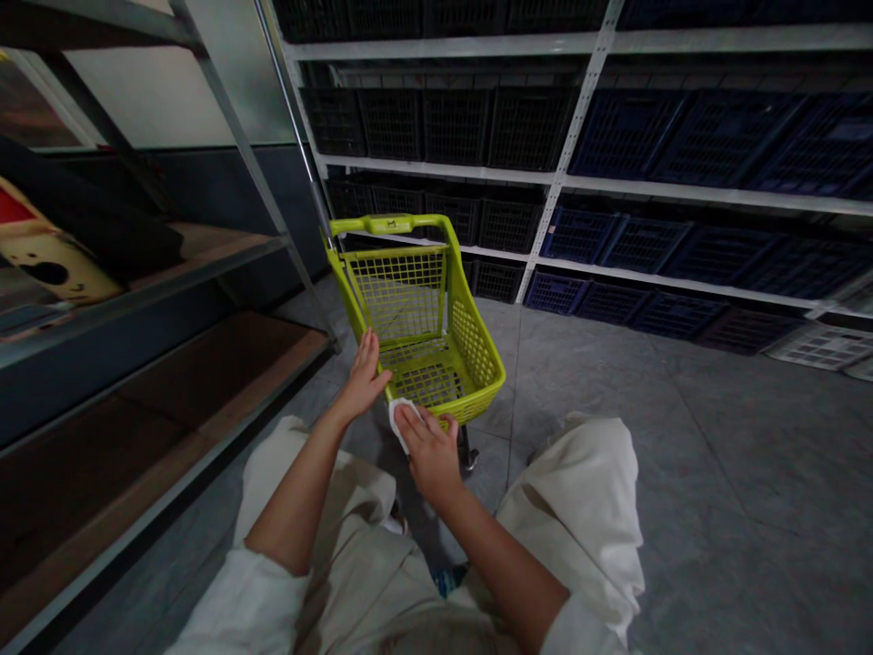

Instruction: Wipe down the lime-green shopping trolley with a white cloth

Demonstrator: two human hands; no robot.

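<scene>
A small lime-green shopping cart (477,350) with a lattice basket stands on the floor in front of my knees. My left hand (364,380) rests on the left side of its rim, the fingers stretched out and the thumb apart. At the near left corner of the basket, my right hand (429,446) presses a white cloth (402,420) against the rim. Part of the cloth is hidden under the fingers. The cart's handle (390,223) points away from me, and a dark wheel (468,455) shows below the basket.
White metal shelving (546,227) with rows of black crates (456,123) and blue crates (627,132) stands behind the cart. On the left, a metal rack (265,246) holds a cartoon-faced plush (55,246). Close to the cart handle runs a silver pole (293,118). Grey tiled floor (587,373) lies to the right.
</scene>
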